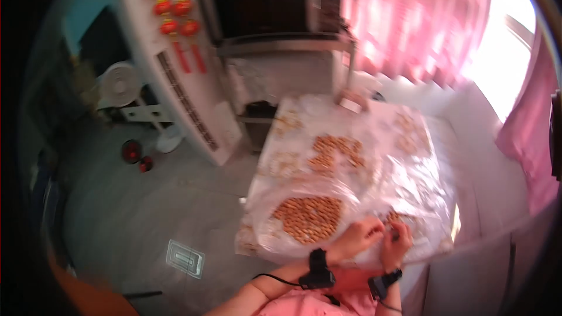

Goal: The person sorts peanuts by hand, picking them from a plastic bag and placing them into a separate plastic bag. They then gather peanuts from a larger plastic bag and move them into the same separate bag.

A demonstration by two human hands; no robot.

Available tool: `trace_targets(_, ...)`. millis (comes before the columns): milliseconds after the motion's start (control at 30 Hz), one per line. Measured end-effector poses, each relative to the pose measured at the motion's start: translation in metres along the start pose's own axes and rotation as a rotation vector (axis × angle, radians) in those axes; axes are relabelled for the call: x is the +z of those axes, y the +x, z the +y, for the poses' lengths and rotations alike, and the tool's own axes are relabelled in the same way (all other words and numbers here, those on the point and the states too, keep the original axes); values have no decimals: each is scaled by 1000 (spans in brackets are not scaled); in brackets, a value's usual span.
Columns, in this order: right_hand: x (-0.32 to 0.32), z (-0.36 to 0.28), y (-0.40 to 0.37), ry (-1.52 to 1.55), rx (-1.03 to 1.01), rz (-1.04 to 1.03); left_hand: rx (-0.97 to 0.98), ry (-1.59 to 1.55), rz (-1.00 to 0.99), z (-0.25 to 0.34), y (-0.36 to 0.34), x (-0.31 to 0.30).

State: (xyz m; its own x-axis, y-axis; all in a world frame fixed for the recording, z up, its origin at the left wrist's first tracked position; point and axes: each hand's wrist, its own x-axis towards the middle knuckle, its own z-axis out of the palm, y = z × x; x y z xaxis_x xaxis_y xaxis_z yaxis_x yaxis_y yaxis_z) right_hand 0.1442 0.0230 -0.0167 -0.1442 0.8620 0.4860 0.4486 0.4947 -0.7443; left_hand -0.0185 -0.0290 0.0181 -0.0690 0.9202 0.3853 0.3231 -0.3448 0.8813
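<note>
My left hand [358, 238] is closed, its fingertips curled in beside my right hand near the table's front edge. Also closed, my right hand [397, 244] has its fingers bent inward. Anything inside either hand is too small and blurred to make out. To the left of my hands lies an open clear plastic bag [266, 213] with many small brown nut-like pieces [308, 219] in it. A few similar brown pieces [392, 216] lie just beyond my fingertips. Farther back, a loose spread of brown pieces [336, 151] rests on the table.
Plastic covers the patterned table [281, 164], with crumpled shiny film [413, 178] at its right. A television [260, 3] on a stand [287, 44] stands behind. A white fan [121, 83] and red dumbbell-like objects [132, 151] are at left; a pink curtain [415, 17] hangs at right.
</note>
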Motion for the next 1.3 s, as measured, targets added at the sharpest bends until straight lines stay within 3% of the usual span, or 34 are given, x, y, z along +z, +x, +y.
trace_targets(67, -4, -5, 1, -63, 1, 29, -142, -14, -43, 3, 1, 2)
trace_targets(333, -3, -15, 4, -33, 38, 119, -352, -3, -94, -5, -2, -2)
trace_targets(1300, -2, -15, 6, 21, 36, 86, -341, -2, -105, -5, 3, -1)
